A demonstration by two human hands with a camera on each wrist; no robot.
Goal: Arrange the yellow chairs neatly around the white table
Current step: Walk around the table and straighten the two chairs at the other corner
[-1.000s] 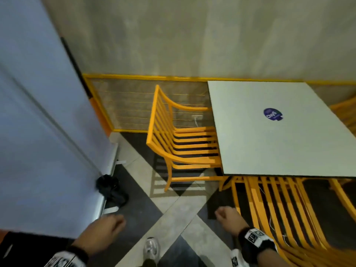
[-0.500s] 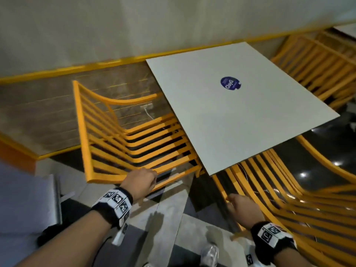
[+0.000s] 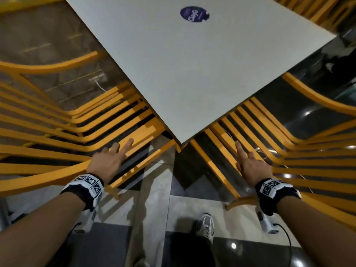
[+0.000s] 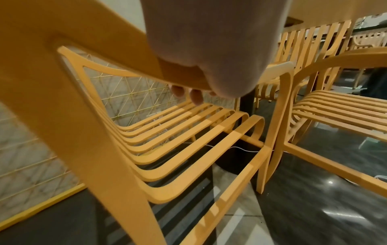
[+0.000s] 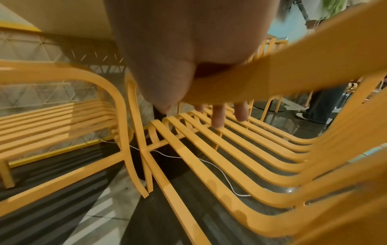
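The white table (image 3: 183, 64) points its near corner at me, a round purple sticker near its far side. A yellow slatted chair (image 3: 57, 132) stands at its left edge and another yellow chair (image 3: 289, 151) at its right edge, both seats partly under the top. My left hand (image 3: 109, 160) rests its palm on the left chair's near armrest, fingers stretched forward. My right hand (image 3: 250, 164) lies likewise on the right chair's near armrest. In the wrist views each palm (image 4: 209, 49) (image 5: 188, 49) sits on its armrest with the fingertips past the bar.
A third yellow chair (image 3: 308, 8) shows at the far right. A black table pedestal (image 4: 247, 106) stands between the seats, with a white cable (image 5: 220, 169) on the floor. My shoe (image 3: 206, 226) is on the tiles. A mesh wall panel (image 3: 38, 35) backs the left chair.
The view has closed in over the table corner. My left hand's curled fingers have straightened on the left armrest. My right hand has come up onto the right chair's armrest.
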